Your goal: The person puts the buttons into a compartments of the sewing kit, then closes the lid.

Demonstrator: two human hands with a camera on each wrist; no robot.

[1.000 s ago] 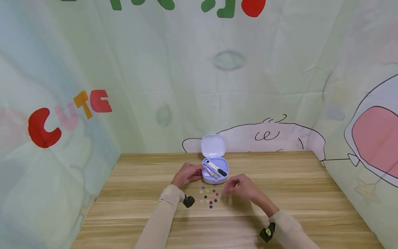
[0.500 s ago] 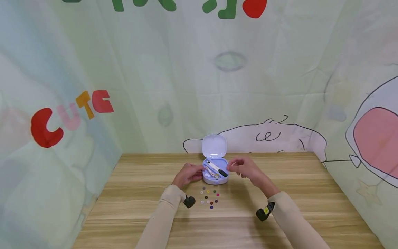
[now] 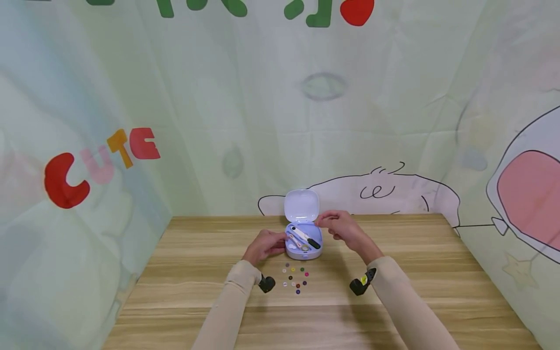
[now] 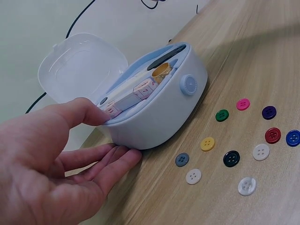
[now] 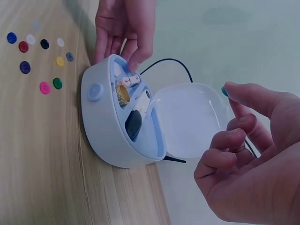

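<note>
Teal button point(image 5: 224, 92) pinched in right hand point(image 5: 255, 154)

Thumb and fingertip nearly meet on it; the box point(image 4: 159, 115) sits left of that hand. Left hand point(image 4: 61, 159), partly spread, grips the box, thumb on rim; loose buttons point(image 4: 207, 144) lie to its right.

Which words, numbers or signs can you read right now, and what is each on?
"CUTE", on the left of the backdrop.
"7", apparently, on the folded measuring tape in the case; its other figures are too small or blurred to read.
Green lettering at the backdrop's top: cut off by the frame, unreadable.
Round clasp: a faint mark, too small to read.
</note>
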